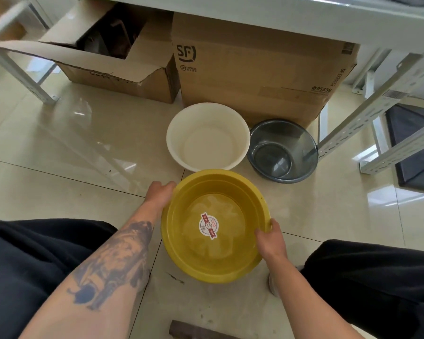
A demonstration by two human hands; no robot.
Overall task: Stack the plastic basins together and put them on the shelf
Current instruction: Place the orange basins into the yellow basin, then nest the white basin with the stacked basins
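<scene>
On a glossy tiled floor (59, 167), left hand (160, 193) and right hand (271, 237) clasp opposite rims of the yellow basin (194, 260), seemingly light, stiff, slick; white basin (208, 138) and grey basin (283, 150) wait beyond.

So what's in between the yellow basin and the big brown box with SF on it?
In the head view, the white basin sits between the yellow basin and the SF box. The grey basin is off to its right.
</scene>
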